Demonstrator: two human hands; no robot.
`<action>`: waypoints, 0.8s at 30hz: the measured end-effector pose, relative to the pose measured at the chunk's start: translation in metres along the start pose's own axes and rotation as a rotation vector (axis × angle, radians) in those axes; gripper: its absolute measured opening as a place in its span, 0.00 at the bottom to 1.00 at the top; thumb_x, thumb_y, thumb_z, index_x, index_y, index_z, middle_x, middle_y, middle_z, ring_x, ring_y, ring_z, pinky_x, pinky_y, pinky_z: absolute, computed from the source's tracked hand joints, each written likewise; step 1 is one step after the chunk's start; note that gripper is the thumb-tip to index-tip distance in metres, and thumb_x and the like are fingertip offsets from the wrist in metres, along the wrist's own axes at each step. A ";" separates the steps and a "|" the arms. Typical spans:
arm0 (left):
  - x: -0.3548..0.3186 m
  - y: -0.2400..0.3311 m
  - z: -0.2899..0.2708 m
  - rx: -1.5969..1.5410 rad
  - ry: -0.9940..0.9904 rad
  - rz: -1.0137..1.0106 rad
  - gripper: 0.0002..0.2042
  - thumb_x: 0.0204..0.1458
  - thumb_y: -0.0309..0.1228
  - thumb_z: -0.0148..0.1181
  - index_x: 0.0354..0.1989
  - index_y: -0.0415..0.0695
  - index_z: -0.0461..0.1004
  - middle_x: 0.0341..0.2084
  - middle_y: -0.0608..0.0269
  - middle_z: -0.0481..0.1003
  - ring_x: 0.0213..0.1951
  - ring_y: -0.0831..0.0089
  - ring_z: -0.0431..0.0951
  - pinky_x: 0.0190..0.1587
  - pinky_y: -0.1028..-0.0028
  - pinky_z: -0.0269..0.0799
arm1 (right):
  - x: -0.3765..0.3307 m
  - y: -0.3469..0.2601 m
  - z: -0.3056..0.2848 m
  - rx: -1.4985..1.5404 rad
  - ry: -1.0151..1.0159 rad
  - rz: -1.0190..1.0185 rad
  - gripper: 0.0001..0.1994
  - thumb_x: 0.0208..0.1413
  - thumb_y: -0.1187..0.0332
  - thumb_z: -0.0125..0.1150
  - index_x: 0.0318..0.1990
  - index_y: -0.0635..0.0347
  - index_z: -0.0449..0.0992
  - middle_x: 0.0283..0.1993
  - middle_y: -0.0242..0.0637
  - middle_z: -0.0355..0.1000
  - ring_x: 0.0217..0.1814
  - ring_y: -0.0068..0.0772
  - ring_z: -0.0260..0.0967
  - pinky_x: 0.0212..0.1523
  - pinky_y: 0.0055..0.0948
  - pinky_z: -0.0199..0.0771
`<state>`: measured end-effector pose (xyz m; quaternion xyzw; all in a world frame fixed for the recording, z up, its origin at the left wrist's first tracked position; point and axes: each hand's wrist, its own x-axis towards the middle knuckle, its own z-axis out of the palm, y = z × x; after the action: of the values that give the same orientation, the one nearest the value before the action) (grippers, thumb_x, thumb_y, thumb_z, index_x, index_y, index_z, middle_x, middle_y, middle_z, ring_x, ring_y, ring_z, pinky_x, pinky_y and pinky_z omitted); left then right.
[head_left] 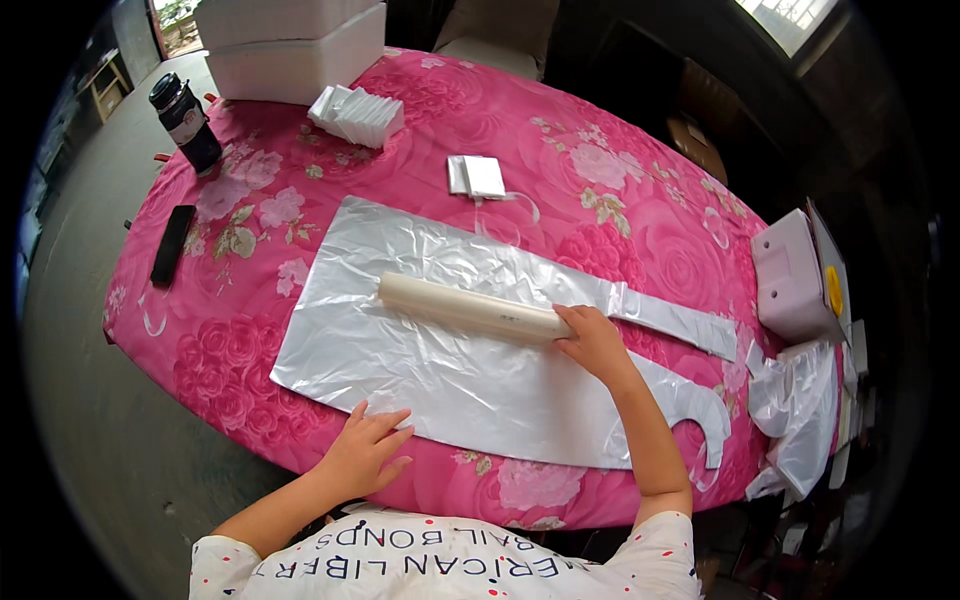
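Note:
A flat, silvery-white plastic vest bag, possibly a stack of them, lies across the table with its two handle straps toward the right. On top of it rests a cream-coloured tube, slanting slightly down to the right. My right hand is closed round the right end of this tube. At the near left edge of the bag, my left hand has its fingers spread, touching or just over the plastic; it holds nothing.
A pink floral cloth covers the table. Beyond the bag lie small folded white packets and a packet pile. White foam boxes, a dark bottle and a black oblong stand left; crumpled plastic bags hang right.

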<state>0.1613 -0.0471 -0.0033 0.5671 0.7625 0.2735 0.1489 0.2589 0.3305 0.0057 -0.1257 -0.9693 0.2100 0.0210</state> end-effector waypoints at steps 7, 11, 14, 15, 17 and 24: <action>0.067 0.026 0.031 -0.145 -0.086 0.211 0.29 0.46 0.37 0.60 0.55 0.38 0.61 0.58 0.45 0.57 0.54 0.51 0.62 0.59 0.53 0.53 | -0.124 -0.069 0.028 -0.068 0.021 0.373 0.26 0.46 0.60 0.62 0.52 0.65 0.68 0.38 0.47 0.69 0.43 0.45 0.67 0.42 0.35 0.68; 0.102 0.042 0.075 -0.127 0.016 0.210 0.35 0.49 0.46 0.55 0.61 0.38 0.53 0.62 0.37 0.46 0.60 0.43 0.52 0.61 0.54 0.49 | -0.145 -0.086 0.055 0.143 0.208 0.158 0.28 0.49 0.59 0.59 0.55 0.66 0.64 0.49 0.53 0.65 0.53 0.50 0.62 0.53 0.39 0.62; 0.117 0.060 0.085 0.045 -0.039 0.244 0.38 0.48 0.50 0.53 0.62 0.37 0.50 0.63 0.34 0.40 0.63 0.41 0.44 0.63 0.55 0.45 | -0.161 -0.050 0.075 -0.058 0.296 0.225 0.30 0.50 0.58 0.57 0.58 0.66 0.60 0.63 0.55 0.51 0.66 0.55 0.46 0.63 0.46 0.47; 0.122 0.065 0.087 0.118 -0.076 0.249 0.39 0.48 0.50 0.53 0.62 0.36 0.50 0.63 0.33 0.38 0.64 0.41 0.41 0.64 0.56 0.43 | -0.169 -0.029 0.074 -0.155 0.315 0.273 0.30 0.50 0.58 0.57 0.58 0.65 0.60 0.64 0.54 0.50 0.67 0.54 0.45 0.64 0.46 0.46; 0.130 0.071 0.091 0.169 -0.105 0.281 0.39 0.48 0.51 0.52 0.63 0.36 0.50 0.63 0.34 0.38 0.64 0.40 0.40 0.64 0.56 0.43 | -0.191 0.016 0.059 -0.221 0.332 0.346 0.32 0.51 0.54 0.55 0.60 0.61 0.58 0.67 0.49 0.47 0.68 0.50 0.44 0.65 0.49 0.40; 0.141 0.078 0.104 -0.225 -0.025 0.275 0.38 0.48 0.48 0.56 0.60 0.34 0.53 0.63 0.33 0.38 0.64 0.38 0.40 0.63 0.55 0.46 | -0.256 0.087 -0.039 -0.767 0.341 1.324 0.25 0.53 0.65 0.51 0.57 0.70 0.61 0.62 0.47 0.56 0.68 0.51 0.44 0.66 0.54 0.33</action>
<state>0.2347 0.1280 -0.0300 0.6492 0.6404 0.3677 0.1823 0.5310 0.3579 0.0081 -0.7065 -0.6809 -0.1927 -0.0050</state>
